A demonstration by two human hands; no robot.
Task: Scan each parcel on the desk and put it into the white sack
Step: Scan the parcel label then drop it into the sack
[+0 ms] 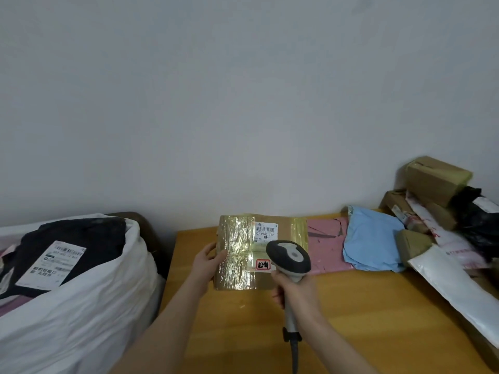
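My left hand [207,263] grips the left edge of a flat brown cardboard parcel [237,255] wrapped in shiny tape, holding it tilted up above the wooden desk [351,314]. Its white barcode label [264,231] faces me. My right hand [293,288] holds a grey handheld scanner [290,256] by the handle, its head in front of the parcel's lower right part. The white sack [89,306] stands left of the desk, open at the top, with a black labelled parcel [67,247] lying in it.
Parcels lie along the desk's back and right side: a pink mailer [325,244], a blue bag [374,240], a white mailer [456,290], brown boxes [436,179] and a black bag [480,220]. The scanner's cable [294,354] hangs down toward me. A grey wall stands behind the desk.
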